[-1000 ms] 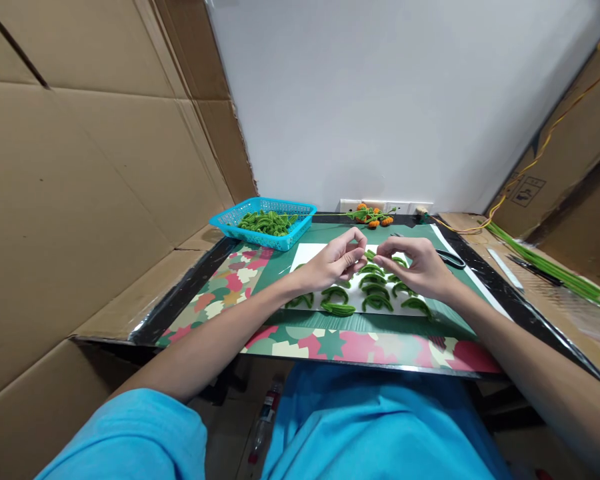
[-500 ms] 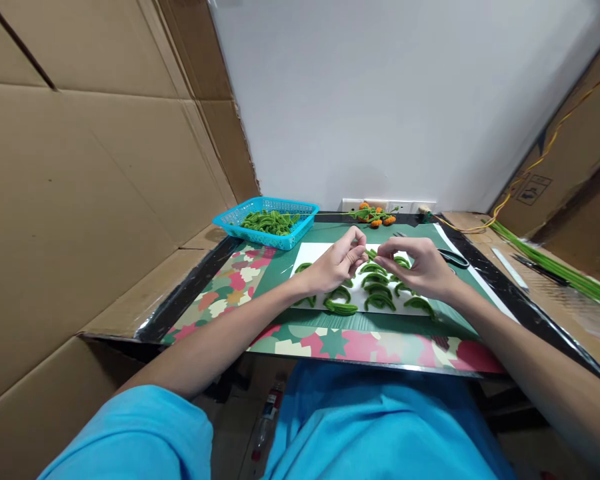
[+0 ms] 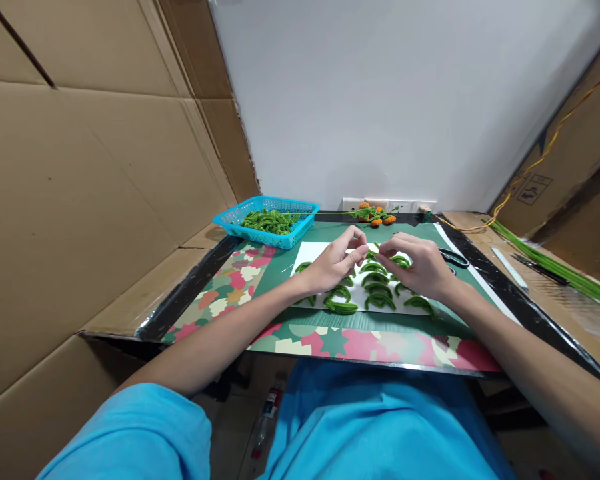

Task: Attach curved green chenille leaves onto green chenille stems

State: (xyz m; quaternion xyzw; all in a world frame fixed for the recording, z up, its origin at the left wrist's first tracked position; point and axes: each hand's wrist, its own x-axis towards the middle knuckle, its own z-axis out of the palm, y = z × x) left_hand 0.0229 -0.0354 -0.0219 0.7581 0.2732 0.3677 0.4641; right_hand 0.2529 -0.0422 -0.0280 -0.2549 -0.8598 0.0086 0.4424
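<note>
Just above a white sheet, my left hand and my right hand face each other, fingertips close together. Both are closed in a pinch on a short green pipe cleaner that shows between them; its ends are hidden by my fingers. Under and around my hands, several curved green pipe cleaner pieces lie on the sheet in rough columns. One bundle of them rests at the sheet's near edge.
A blue plastic basket holding green pieces stands at the back left. Orange flowers with green stems lie by the wall sockets. Black-handled scissors are beside my right hand. Long green stems lie along the right. Cardboard walls the left side.
The fingertips of my two hands have moved slightly, and the green piece between them has turned, one end now pointing up. The pieces on the sheet stay as they were.
</note>
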